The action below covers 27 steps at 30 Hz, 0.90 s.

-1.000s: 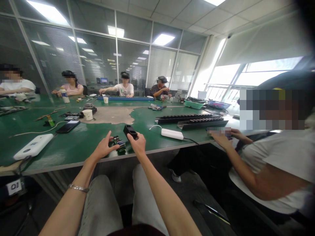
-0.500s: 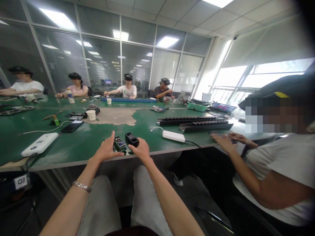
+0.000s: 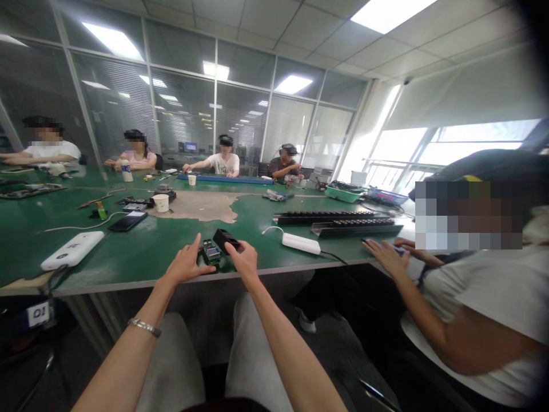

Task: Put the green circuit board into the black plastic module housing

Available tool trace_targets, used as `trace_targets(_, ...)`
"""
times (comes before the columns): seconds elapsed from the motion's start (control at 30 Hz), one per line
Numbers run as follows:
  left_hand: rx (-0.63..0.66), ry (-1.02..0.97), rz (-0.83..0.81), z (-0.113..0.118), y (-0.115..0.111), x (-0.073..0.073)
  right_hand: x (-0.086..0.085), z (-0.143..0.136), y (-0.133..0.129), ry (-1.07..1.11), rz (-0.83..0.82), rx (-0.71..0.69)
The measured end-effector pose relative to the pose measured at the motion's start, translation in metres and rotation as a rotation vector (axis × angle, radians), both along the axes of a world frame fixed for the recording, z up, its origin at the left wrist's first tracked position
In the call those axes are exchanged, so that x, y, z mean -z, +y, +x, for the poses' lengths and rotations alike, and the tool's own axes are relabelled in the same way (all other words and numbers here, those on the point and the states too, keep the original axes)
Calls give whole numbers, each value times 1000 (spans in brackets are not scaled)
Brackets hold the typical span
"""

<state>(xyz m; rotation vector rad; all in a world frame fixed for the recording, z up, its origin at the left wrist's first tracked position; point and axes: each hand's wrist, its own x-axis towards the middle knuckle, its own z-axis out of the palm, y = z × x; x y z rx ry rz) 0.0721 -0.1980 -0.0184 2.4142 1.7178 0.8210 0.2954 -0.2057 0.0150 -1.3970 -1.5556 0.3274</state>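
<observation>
Near the front edge of the green table lies a small green circuit board with silver connectors. My left hand rests beside it on the left, thumb and fingers spread apart around its near left corner. Just right of the board, my right hand grips a black box-shaped case between thumb and fingers. The case is tilted, its far end raised, and its near right part is covered by my fingers.
On the left are a white power strip and a black phone. A paper cup stands behind. To the right are a white adapter, black rails and a seated person's hands.
My right hand has tilted the black case and shifted it slightly left and up. My left hand stays beside the board. The whole view has shifted slightly.
</observation>
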Motion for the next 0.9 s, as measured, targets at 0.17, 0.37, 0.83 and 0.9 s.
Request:
trace_targets(0.17,9,-64,13,1,-5,-4,-12,-24,-8,-12,-3,19)
trace_targets(0.37,31,-120,25,0,-8,-7,-10,-40,-14,-90,-42,35)
trace_targets(0.83,166,-478,-8,-25,20,21,-24,-52,-20,-303,-148,59)
trace_targets(0.9,97,-562,47,-28,23,25,-18,-53,-21,-320,-169,54)
